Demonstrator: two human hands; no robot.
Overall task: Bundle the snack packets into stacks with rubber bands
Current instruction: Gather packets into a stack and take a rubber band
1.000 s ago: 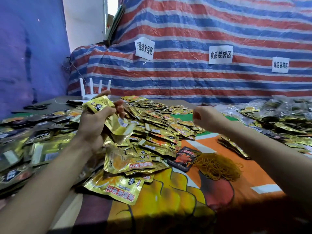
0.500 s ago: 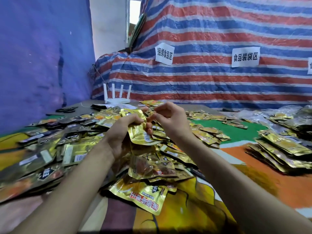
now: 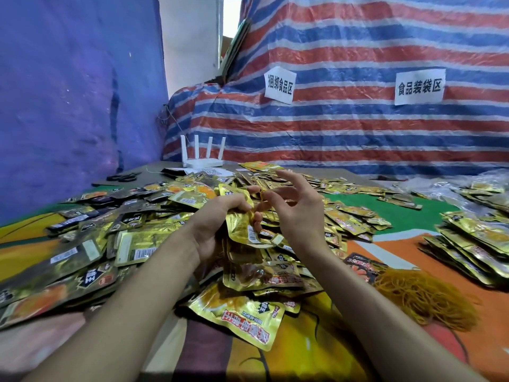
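Observation:
My left hand [image 3: 217,216] grips a small stack of gold snack packets [image 3: 242,227], held upright above the heap. My right hand [image 3: 297,213] is right beside it, its fingers spread and bent. A thin yellow rubber band [image 3: 266,201] is hooked on them and runs to the top of the stack. Loose gold and dark snack packets [image 3: 137,232] cover the table to the left and behind my hands. A tangle of orange-yellow rubber bands [image 3: 421,296] lies on the cloth at the right.
Another heap of gold packets [image 3: 473,244] lies at the right edge. At the far side of the table stand a white router [image 3: 202,158] and black scissors [image 3: 122,177]. A striped tarp with paper signs [image 3: 418,88] hangs behind.
My right hand came from the right across to the stack in my left hand, then spread its fingers with the rubber band. My view has swung left.

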